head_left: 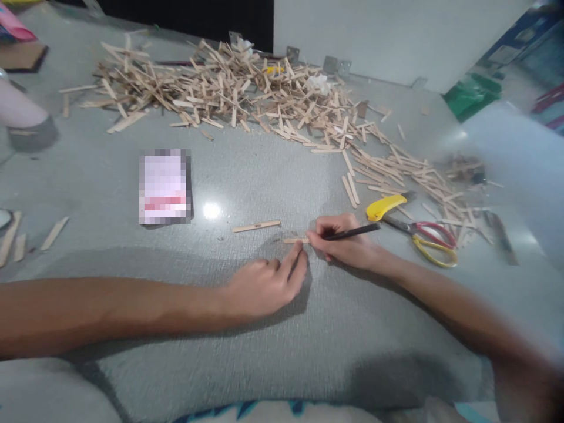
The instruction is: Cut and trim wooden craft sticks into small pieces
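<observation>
Grey bench (154, 364) underneath, wooden sticks (220, 88) heaped toward twelve o'clock. At centre, the left hand (273, 279) presses fingertips on a short stick (291, 241); the right hand (341, 238) grips a black pen (352, 232) over its end.

Just the one view here, the head camera, worn up on the person's head and looking forward and down over the tabletop (132, 252), with no second view to share any of it! It sat close above the work, the left hand (268, 282) and right hand (348, 241) near mid-frame, the forearms running in from the two sides, and the frame reached out past the pile of sticks (220, 88) to the pale wall (352, 35) beyond.
</observation>
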Motion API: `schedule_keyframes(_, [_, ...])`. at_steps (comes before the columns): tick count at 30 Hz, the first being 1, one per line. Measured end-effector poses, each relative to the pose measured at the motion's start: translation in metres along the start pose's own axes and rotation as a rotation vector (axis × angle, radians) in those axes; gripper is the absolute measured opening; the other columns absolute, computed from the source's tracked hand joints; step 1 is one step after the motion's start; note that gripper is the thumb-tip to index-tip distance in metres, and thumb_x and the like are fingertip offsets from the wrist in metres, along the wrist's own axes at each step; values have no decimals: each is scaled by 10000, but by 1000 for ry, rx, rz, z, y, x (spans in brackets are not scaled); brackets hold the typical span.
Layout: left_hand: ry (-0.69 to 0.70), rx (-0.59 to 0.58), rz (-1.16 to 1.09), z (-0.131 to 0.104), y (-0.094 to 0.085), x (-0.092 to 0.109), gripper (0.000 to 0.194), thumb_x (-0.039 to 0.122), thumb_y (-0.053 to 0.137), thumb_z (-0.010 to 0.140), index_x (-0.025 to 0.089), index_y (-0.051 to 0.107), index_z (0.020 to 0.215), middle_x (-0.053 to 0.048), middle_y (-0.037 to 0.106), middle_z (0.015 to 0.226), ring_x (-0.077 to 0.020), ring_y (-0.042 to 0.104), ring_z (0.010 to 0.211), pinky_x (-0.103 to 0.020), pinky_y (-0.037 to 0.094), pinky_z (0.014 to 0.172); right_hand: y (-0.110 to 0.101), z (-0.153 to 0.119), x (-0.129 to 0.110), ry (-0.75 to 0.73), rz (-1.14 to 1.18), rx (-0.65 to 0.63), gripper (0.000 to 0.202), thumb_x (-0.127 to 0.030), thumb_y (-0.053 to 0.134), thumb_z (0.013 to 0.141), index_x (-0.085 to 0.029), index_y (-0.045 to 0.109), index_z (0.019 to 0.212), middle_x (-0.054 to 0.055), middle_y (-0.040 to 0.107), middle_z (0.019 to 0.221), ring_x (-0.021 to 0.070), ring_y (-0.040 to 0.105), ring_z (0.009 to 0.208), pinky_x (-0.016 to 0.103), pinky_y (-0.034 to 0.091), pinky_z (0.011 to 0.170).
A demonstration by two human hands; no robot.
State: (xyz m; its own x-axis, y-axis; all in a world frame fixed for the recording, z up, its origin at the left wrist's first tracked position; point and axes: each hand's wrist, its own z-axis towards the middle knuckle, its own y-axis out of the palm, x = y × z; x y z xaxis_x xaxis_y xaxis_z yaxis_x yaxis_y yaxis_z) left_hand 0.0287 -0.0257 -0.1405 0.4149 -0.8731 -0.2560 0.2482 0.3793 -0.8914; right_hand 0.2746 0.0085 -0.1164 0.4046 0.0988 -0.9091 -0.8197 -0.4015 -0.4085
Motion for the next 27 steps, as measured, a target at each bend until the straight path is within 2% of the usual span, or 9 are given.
schedule_keyframes(4, [-2, -9, 5, 1, 0, -1, 372, 168, 625, 1010, -10, 763, 1306, -288, 768, 1369, -188, 691, 479, -340, 521, 384, -6, 2, -7, 26, 100, 50, 479, -428, 777, 1002, -219, 545, 640, -38, 593, 489, 95, 538, 388, 210, 380, 381])
schedule_keyframes(6, [-2, -16, 4, 1, 0, -1, 380, 177, 634, 1006, -11, 760, 1311, -293, 756, 1384, -192, 698, 481, -343, 523, 389, -16, 4, -16, 41, 162, 156, 495, -477, 808, 981, -220, 561, 638, -21, 638, 518, 89, 516, 353, 209, 357, 329])
schedule_keyframes(8, [1, -20, 2, 1, 1, -1, 385, 170, 639, 998, -12, 756, 1318, -299, 744, 1398, -195, 703, 484, -341, 518, 387, -27, 4, -27, -3, 171, 288, 506, -488, 826, 968, -224, 560, 626, -6, 672, 546, 81, 494, 329, 208, 325, 297])
schedule_keyframes(10, [4, -13, 2, 1, 1, 0, 381, 152, 635, 993, -16, 756, 1312, -305, 741, 1394, -199, 709, 489, -338, 514, 386, -34, 3, -35, -41, 146, 364, 504, -474, 822, 977, -227, 564, 621, 0, 681, 557, 81, 492, 325, 213, 317, 292])
schedule_keyframes(12, [8, -2, 3, 0, 2, 0, 385, 135, 616, 993, -21, 752, 1317, -308, 745, 1385, -202, 713, 493, -341, 520, 390, -33, 1, -36, -39, 113, 336, 490, -462, 830, 975, -223, 577, 630, -4, 673, 553, 85, 506, 337, 215, 323, 306])
schedule_keyframes(17, [7, -9, 5, 1, 1, -1, 396, 119, 599, 980, -27, 750, 1315, -298, 765, 1364, -203, 712, 486, -351, 536, 396, -9, -2, -13, 26, 10, 92, 463, -462, 778, 1018, -214, 603, 668, -35, 599, 493, 105, 560, 406, 216, 402, 400])
schedule_keyframes(21, [3, -17, 3, 1, 1, -1, 387, 144, 630, 969, -13, 757, 1299, -290, 769, 1362, -202, 704, 476, -349, 527, 386, -3, 0, 1, 40, 36, 59, 489, -486, 777, 1014, -220, 563, 663, -40, 602, 510, 101, 551, 406, 219, 413, 412])
schedule_keyframes(27, [20, -20, 10, 0, -1, -2, 386, 140, 609, 989, -18, 747, 1313, -303, 766, 1360, -197, 698, 478, -345, 520, 386, -4, 0, 8, 30, 60, 55, 482, -453, 789, 1016, -224, 538, 675, -39, 629, 553, 101, 575, 411, 213, 422, 409])
